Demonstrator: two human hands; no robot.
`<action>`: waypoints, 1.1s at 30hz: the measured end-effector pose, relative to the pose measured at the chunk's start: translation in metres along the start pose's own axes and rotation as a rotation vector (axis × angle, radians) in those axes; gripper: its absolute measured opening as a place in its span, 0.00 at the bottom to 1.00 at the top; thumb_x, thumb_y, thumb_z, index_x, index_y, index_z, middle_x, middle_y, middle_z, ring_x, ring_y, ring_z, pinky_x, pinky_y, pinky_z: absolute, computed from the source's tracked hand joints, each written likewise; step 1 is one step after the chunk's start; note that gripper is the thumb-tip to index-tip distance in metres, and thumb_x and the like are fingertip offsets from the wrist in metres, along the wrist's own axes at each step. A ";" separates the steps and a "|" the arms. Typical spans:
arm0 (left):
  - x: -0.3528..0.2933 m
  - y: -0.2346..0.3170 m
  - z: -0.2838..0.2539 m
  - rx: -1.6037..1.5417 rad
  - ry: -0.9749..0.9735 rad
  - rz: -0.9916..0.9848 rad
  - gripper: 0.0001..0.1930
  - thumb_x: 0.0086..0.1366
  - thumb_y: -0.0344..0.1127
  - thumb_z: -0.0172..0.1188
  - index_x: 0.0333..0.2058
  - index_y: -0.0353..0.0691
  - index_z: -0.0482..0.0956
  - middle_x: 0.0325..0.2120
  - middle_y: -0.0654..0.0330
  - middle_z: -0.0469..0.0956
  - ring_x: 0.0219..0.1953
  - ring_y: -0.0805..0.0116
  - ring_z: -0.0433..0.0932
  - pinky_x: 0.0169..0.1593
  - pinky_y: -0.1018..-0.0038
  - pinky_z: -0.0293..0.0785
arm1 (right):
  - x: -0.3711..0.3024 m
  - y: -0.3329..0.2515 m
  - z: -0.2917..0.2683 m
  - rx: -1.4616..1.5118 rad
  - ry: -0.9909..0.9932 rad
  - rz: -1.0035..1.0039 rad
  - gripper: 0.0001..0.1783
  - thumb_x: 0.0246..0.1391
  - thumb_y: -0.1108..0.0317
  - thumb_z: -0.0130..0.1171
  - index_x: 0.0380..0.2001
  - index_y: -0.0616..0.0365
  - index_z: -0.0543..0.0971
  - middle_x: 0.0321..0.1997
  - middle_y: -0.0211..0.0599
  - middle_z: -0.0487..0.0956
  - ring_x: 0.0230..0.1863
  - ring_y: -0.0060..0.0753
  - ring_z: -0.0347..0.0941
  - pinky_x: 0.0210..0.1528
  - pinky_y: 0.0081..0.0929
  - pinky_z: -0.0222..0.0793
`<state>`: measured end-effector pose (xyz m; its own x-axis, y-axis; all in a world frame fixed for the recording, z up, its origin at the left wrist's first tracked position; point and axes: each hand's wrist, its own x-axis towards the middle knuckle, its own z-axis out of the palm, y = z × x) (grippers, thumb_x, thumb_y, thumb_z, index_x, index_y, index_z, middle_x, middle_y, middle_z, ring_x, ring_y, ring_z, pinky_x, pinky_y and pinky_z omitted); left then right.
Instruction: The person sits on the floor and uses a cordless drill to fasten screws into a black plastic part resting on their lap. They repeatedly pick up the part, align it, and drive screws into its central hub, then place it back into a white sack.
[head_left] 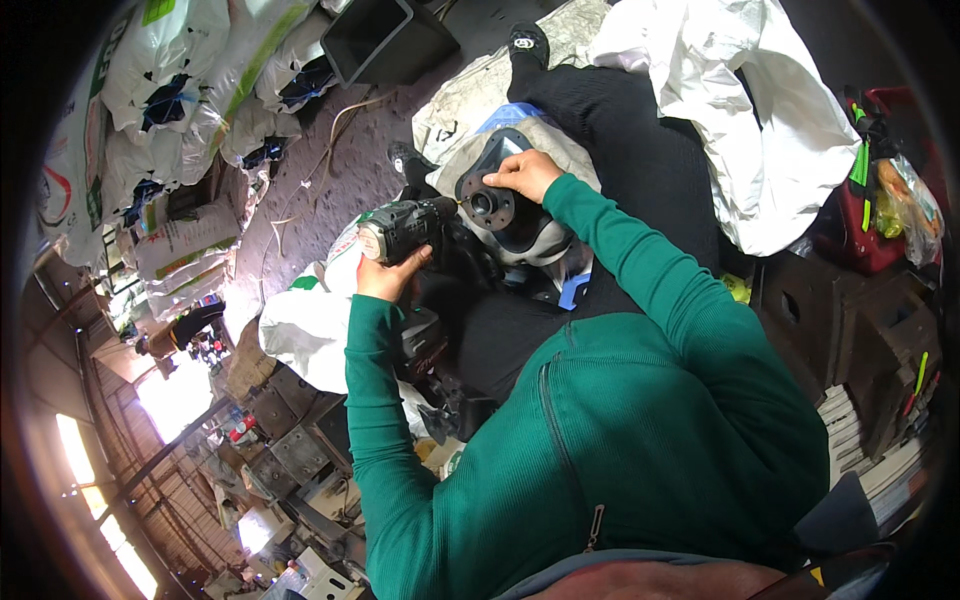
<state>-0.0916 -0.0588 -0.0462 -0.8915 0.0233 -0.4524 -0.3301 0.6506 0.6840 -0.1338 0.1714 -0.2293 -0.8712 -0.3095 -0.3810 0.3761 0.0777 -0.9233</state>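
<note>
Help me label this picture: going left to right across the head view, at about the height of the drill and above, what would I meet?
White sacks, drill, dark part with a round hub, white cloth, red bin.

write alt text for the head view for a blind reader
The camera wearer's left hand holds a dark power drill, pointed at a dark part that the right hand touches. A green zip-up top fills the lower middle, and white sacks are piled at the upper left.
</note>
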 end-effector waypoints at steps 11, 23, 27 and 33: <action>0.014 0.027 0.002 0.290 -0.093 -0.204 0.21 0.49 0.29 0.66 0.44 0.35 0.75 0.39 0.57 0.78 0.41 0.66 0.77 0.45 0.72 0.72 | 0.009 0.010 -0.010 -0.287 0.093 -0.046 0.23 0.42 0.45 0.64 0.25 0.56 0.83 0.23 0.40 0.79 0.28 0.36 0.76 0.35 0.29 0.69; 0.017 0.021 0.015 0.387 -0.048 0.011 0.25 0.49 0.35 0.68 0.47 0.35 0.73 0.37 0.54 0.79 0.40 0.62 0.78 0.44 0.70 0.72 | 0.017 0.011 -0.015 -0.235 0.027 0.017 0.22 0.43 0.48 0.66 0.24 0.60 0.82 0.23 0.39 0.79 0.27 0.30 0.75 0.34 0.25 0.68; 0.018 0.008 0.016 0.330 -0.053 -0.025 0.24 0.49 0.37 0.67 0.44 0.36 0.75 0.33 0.53 0.80 0.36 0.62 0.79 0.40 0.71 0.73 | 0.017 0.009 -0.014 -0.259 0.020 -0.004 0.22 0.43 0.48 0.65 0.25 0.59 0.82 0.23 0.39 0.79 0.26 0.30 0.74 0.33 0.25 0.68; -0.005 0.014 0.024 0.004 0.030 -0.131 0.17 0.51 0.29 0.66 0.40 0.34 0.75 0.30 0.58 0.79 0.25 0.70 0.76 0.29 0.74 0.73 | 0.013 0.006 -0.016 -0.370 0.022 -0.069 0.23 0.44 0.46 0.64 0.24 0.59 0.82 0.21 0.40 0.78 0.25 0.32 0.74 0.32 0.28 0.67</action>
<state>-0.0838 -0.0319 -0.0482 -0.8499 -0.0849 -0.5201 -0.4430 0.6497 0.6178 -0.1479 0.1834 -0.2410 -0.8987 -0.3054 -0.3147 0.1809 0.3955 -0.9005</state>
